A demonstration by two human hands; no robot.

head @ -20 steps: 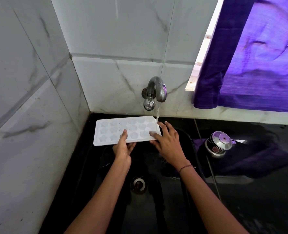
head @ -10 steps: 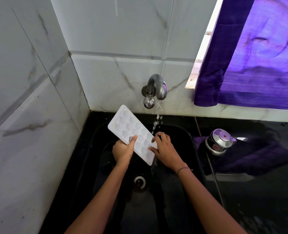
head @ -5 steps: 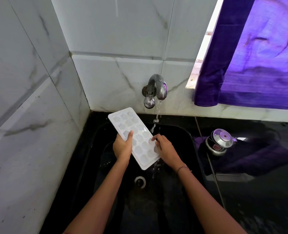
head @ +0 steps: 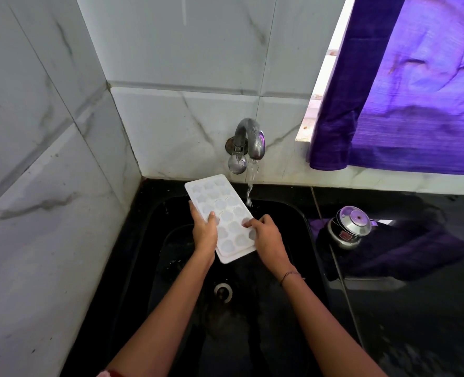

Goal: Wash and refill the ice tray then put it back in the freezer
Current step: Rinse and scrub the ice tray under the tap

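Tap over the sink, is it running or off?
Running: a thin stream of water falls from the tap into the black sink, just right of the ice tray.

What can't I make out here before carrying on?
Head view only:
- ice tray underside: faces away from the camera.
- Water in its cells: white on white, too faint to tell.
- right hand grip: thumb hidden behind the hand, so pinching or just rubbing is unclear.
- Red label on the steel pot: too small to read.
- Freezer: out of frame.
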